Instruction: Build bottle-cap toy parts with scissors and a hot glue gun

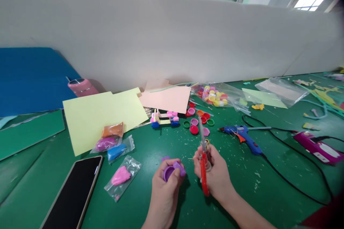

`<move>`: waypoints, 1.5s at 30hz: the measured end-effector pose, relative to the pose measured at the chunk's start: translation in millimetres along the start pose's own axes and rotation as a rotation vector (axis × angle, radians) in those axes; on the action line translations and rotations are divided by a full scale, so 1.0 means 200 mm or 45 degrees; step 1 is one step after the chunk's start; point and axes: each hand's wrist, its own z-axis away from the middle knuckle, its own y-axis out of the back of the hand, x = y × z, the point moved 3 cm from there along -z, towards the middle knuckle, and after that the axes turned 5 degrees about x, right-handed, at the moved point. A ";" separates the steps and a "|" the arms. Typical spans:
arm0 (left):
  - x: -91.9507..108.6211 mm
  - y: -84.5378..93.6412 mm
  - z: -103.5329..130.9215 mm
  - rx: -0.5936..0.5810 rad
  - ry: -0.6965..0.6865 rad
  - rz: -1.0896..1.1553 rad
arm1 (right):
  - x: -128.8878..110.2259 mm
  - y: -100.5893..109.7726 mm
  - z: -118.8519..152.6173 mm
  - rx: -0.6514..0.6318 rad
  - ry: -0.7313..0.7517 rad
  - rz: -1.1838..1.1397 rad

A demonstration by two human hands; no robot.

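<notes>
Near the front middle, my left hand is closed around a purple bottle cap, its hollow side showing. A lighter purple piece is pinched there too, against the cap; its exact shape is partly covered by my fingers. To the right, my right hand grips red-handled scissors, blades pointing up and away from me. The blades look nearly together and stand apart from the cap. Beyond my hands sits a small model with blue and pink parts. Several loose bottle caps lie right of it.
Bagged clay and a phone lie left, by yellow card. A blue glue gun with a trailing black cable lies right, near a magenta device. Behind are a bag of caps and a white partition.
</notes>
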 end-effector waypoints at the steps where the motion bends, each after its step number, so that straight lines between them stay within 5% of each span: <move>1: 0.00 0.00 0.00 -0.020 0.023 0.020 | 0.01 0.01 -0.01 0.007 -0.014 -0.002; 12: -0.01 -0.02 -0.01 -0.147 0.232 0.148 | 0.05 0.14 0.03 -0.159 -0.093 0.132; 17: 0.00 -0.02 -0.01 -0.194 0.251 0.217 | -0.01 0.22 0.07 -0.364 0.024 0.564; 23: 0.00 -0.03 -0.01 -0.193 0.215 0.213 | -0.01 0.26 0.10 -0.420 0.037 1.009; 45: 0.00 -0.02 -0.01 -0.079 0.082 0.093 | 0.04 0.25 0.11 -0.527 0.053 0.996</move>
